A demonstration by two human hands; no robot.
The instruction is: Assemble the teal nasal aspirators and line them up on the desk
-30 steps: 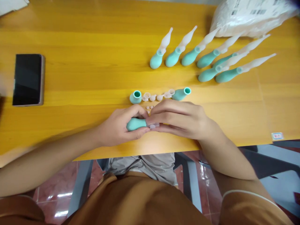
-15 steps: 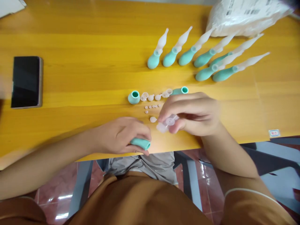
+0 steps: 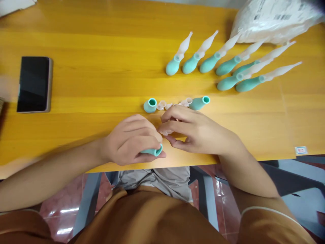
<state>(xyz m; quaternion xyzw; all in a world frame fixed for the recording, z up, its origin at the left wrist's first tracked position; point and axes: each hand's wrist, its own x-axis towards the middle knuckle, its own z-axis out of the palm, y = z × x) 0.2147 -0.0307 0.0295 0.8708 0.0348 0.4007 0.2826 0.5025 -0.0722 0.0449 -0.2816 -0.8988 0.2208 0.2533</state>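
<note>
My left hand (image 3: 132, 139) is wrapped round a teal rubber bulb (image 3: 153, 151), whose open neck points right near the table's front edge. My right hand (image 3: 195, 130) is beside it, fingers pinched on a small clear plastic piece (image 3: 166, 132) just above the bulb's neck. Just beyond the hands lie a short teal bulb (image 3: 150, 105), a longer teal bulb (image 3: 199, 102) and a few small clear caps (image 3: 162, 105) between them. Several small pieces under my right hand are hidden.
Several assembled teal bulbs with long clear tips (image 3: 210, 61) lie in a row at the back right, beside a white plastic bag (image 3: 274, 20). A black phone (image 3: 34, 84) lies at the left on the yellow wooden table (image 3: 101, 67). Chair legs stand below the table edge.
My right hand has come back left and down from its lifted position, bringing a clear piece close to the bulb's neck. My left hand keeps the bulb near the table edge.
</note>
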